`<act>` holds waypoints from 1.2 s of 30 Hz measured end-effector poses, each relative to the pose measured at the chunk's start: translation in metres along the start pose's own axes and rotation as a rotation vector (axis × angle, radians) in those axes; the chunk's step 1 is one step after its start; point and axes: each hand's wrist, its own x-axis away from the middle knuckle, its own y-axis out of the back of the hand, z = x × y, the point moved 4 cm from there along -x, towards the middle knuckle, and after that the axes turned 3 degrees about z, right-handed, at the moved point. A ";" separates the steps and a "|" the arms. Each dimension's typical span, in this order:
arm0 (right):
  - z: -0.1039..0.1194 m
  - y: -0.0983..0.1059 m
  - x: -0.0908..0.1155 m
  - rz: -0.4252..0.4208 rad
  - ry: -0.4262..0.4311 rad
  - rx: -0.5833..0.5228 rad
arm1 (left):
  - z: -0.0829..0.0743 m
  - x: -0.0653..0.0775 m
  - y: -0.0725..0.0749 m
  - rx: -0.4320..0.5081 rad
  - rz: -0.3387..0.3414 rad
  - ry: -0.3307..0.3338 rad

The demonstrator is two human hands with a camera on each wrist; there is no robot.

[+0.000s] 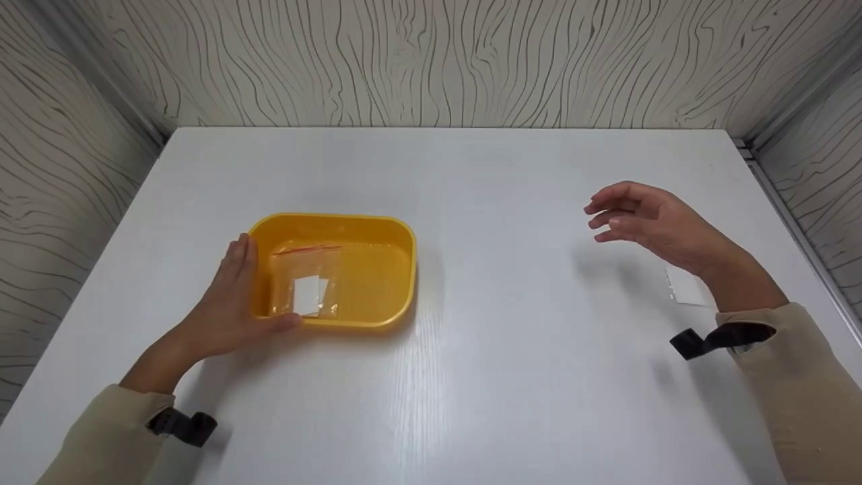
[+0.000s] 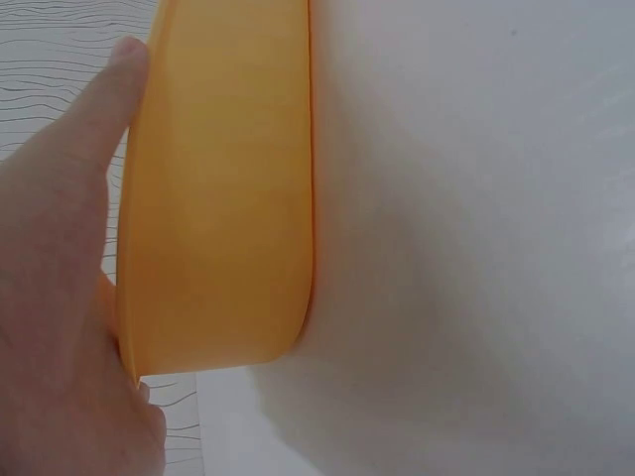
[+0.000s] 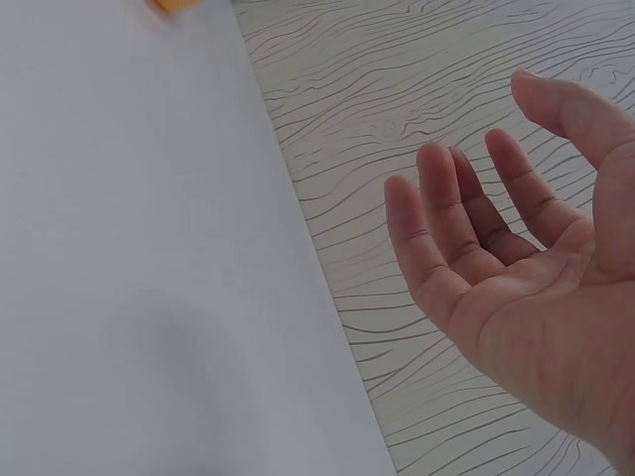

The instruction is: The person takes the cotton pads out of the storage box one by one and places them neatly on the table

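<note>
A yellow plastic tray [image 1: 416, 269] stands at the left of the white table. My left hand [image 1: 219, 303] holds it by its left end, fingers along the left side and thumb at the front rim. The left wrist view shows the tray wall [image 2: 218, 198] close up, with the thumb along the rim. Inside the tray lies a clear zip bag [image 1: 323, 266] with a red seal line and white pieces in it. My right hand [image 1: 663, 225] hovers over the right of the table, fingers loosely bent and holding nothing; its palm faces the right wrist camera.
A flat, clear-edged white item [image 1: 685, 288] lies on the table [image 1: 498, 377], partly hidden under the right wrist. Wood-patterned panels [image 1: 444, 64] stand behind the table and on both sides.
</note>
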 end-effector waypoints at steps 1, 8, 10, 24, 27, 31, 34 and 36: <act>0.000 -0.001 -0.001 0.000 -0.001 0.002 | 0.000 0.000 0.000 -0.001 0.000 0.000; -0.001 -0.007 -0.005 0.004 -0.016 0.020 | -0.001 0.001 0.000 0.006 -0.010 -0.010; -0.001 -0.008 -0.006 0.019 -0.018 0.018 | -0.001 0.001 0.000 0.006 -0.010 -0.006; -0.002 -0.019 -0.010 0.017 -0.046 0.040 | -0.003 0.000 0.001 0.010 -0.005 0.003; -0.001 -0.022 -0.011 0.030 -0.046 0.034 | -0.003 0.001 0.002 0.010 0.009 0.012; -0.002 -0.025 -0.012 0.032 -0.047 0.034 | -0.004 0.001 0.002 0.006 0.020 0.021; -0.004 -0.027 -0.013 0.028 -0.053 0.042 | -0.004 0.001 0.002 0.003 0.016 0.027; -0.005 -0.028 -0.013 0.028 -0.057 0.049 | -0.004 0.001 0.002 0.004 0.013 0.029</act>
